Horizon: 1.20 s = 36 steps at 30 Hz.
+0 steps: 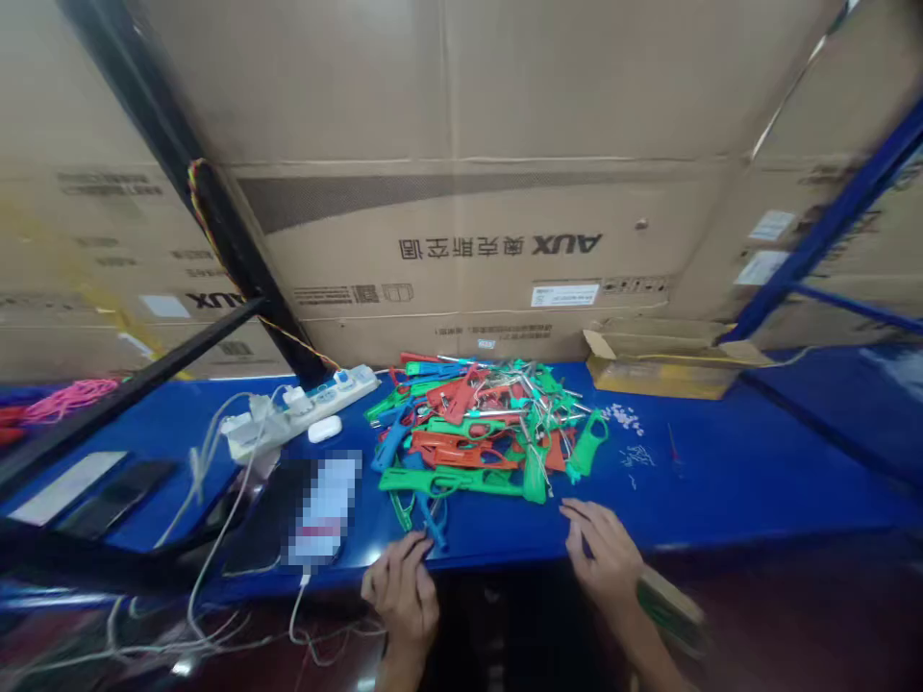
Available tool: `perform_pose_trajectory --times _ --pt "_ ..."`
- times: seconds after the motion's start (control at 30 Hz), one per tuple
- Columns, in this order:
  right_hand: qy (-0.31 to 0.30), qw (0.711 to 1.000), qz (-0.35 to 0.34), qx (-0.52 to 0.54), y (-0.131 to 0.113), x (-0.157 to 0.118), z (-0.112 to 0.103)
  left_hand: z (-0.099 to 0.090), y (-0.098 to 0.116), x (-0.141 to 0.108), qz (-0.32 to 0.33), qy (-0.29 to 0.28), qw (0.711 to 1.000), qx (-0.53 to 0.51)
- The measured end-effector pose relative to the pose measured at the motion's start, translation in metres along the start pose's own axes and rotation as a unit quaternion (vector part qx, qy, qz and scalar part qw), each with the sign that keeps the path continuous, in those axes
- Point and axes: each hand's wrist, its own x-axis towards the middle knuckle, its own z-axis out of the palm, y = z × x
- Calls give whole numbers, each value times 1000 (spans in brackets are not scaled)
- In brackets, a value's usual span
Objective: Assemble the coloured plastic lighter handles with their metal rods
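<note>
A pile of green, orange and blue gun-shaped plastic lighters [468, 428], with trigger loops and thin metal tubes, lies on the blue tabletop. My left hand [404, 588] is at the front edge, fingers curled together. Its fingertips come close to a blue plastic piece [434, 524] in front of the pile; whether they touch it or pinch something small is hidden. To the right, my right hand [604, 556] rests over the edge with thumb and fingers apart and nothing visible in it. The nearest thing to it is a long green lighter [461, 482].
An opened cardboard box [661, 375] stands at the back right, near small pale parts [624, 418] and thin metal bits [638, 457]. At left are a power strip [317, 408], a white earphone case [324, 429], a charging phone [324, 509] and loose cables. Large cartons [447, 211] stand behind.
</note>
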Motion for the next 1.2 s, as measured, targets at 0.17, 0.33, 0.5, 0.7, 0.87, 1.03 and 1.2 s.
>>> perform_pose_trajectory --times 0.17,0.33,0.5,0.7,0.87,1.03,1.2 --pt "-30 999 40 -1 -2 4 -2 -1 3 -1 -9 -8 1000 -1" --pt "-106 990 91 8 -17 0 -9 -11 5 2 -7 -45 999 -9" --pt "-122 985 125 -1 -24 -10 -6 -14 10 6 -19 -52 998 -18" --pt "-189 972 142 -7 -26 -1 -13 -26 24 37 -117 -144 981 -57" --pt "-211 966 148 -2 -26 5 -16 -21 14 77 -144 -235 950 -147" --pt "-168 974 151 18 -29 -7 -12 -10 12 77 -152 -225 942 -195" --pt "-71 984 161 18 -40 -86 -22 -49 31 10 -154 -176 942 -240"
